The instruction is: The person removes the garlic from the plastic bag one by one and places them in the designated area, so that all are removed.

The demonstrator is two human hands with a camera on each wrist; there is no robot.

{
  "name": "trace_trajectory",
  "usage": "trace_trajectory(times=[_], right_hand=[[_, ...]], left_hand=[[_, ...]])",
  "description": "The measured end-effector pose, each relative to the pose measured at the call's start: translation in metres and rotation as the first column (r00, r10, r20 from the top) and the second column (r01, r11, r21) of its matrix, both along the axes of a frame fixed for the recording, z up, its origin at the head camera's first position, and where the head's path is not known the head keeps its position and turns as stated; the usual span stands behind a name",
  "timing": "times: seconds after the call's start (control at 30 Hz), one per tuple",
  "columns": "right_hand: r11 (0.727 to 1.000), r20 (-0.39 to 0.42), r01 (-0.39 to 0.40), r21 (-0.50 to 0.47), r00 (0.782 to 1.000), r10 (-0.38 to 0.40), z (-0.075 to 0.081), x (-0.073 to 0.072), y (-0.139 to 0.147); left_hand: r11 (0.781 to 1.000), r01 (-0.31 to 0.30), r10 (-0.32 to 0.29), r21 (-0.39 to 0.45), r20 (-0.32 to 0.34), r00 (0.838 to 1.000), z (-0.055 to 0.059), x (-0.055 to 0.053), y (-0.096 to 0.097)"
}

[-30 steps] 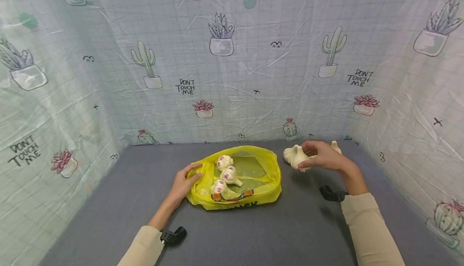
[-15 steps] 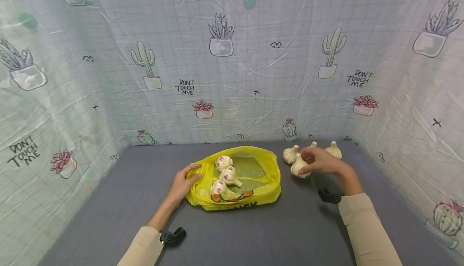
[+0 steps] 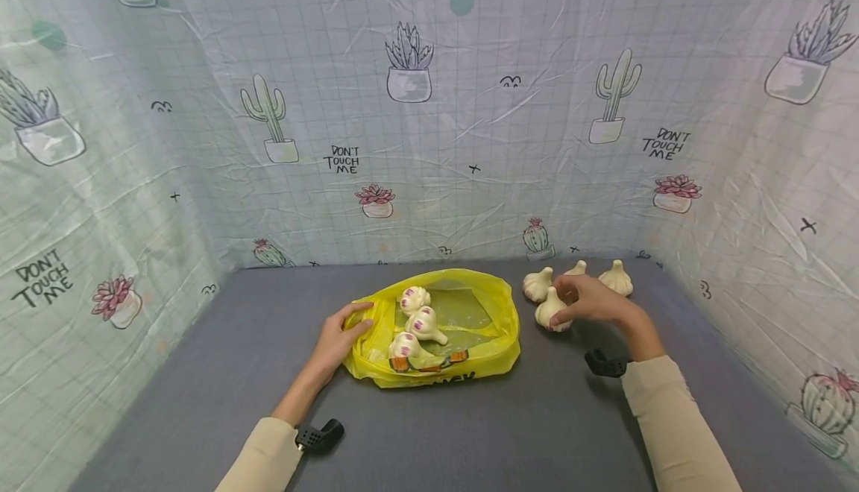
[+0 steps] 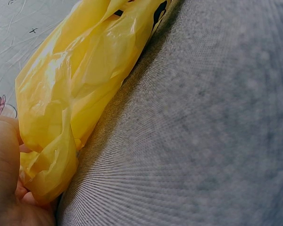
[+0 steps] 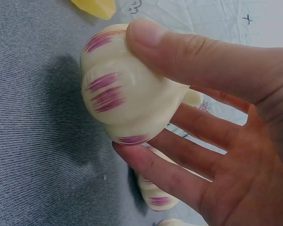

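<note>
A yellow plastic bag point(image 3: 436, 382) lies with its mouth wide, and three garlic bulbs point(image 3: 424, 323) with purple streaks rest inside. My left hand point(image 3: 335, 341) holds the bag's left rim, thumb and fingers around the bunched plastic point(image 4: 52, 169) in the left wrist view. To the right of the bag, my right hand point(image 3: 593, 302) pinches another garlic bulb point(image 3: 552, 311) between thumb and fingertips. The right wrist view has that bulb point(image 5: 111, 89) close up, with a shadow on the cloth beside it; whether it touches the cloth I cannot tell.
Around the right hand stand three more garlic bulbs: one at the left point(image 3: 537, 285), one partly hidden behind the hand point(image 3: 577, 268), one at the right point(image 3: 616, 279). A grey cloth point(image 3: 429, 440) covers the table. Printed curtains point(image 3: 456, 201) enclose the back and sides.
My right hand has brought its garlic bulb lower and nearer to me, a little leftward. The bulbs behind it have come into view. My left hand and the bag have stayed put.
</note>
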State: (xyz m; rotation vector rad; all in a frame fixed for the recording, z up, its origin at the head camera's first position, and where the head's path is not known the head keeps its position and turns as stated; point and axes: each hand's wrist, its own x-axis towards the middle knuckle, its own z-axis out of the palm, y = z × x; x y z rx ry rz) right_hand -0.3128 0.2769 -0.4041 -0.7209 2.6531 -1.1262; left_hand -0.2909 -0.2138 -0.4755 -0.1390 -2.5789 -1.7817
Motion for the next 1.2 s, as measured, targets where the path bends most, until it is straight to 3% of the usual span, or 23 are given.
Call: trace_trajectory(times=[0.53,0.87,0.97,1.2], right_hand=[[0.999,0.036,-0.046,0.018,0.998,0.045,-0.010,-0.007,0.000],[0.996,0.060,-0.072,-0.054,0.995,0.075,-0.010,-0.004,0.001],[0.993,0.062,-0.089,-0.073,0.994,0.094,-0.010,-0.004,0.001],[0.994,0.080,-0.089,-0.065,0.992,0.094,-0.010,-0.004,0.003]], left_hand=[[1.000,0.015,-0.016,-0.012,-0.038,0.999,-0.005,-0.001,-0.004],[1.000,0.012,-0.012,-0.013,-0.039,0.999,-0.005,-0.002,-0.005],[1.000,0.007,-0.007,-0.003,-0.024,1.000,0.000,0.002,-0.002],[0.999,0.021,-0.021,-0.028,0.005,1.000,0.029,0.019,0.007]])
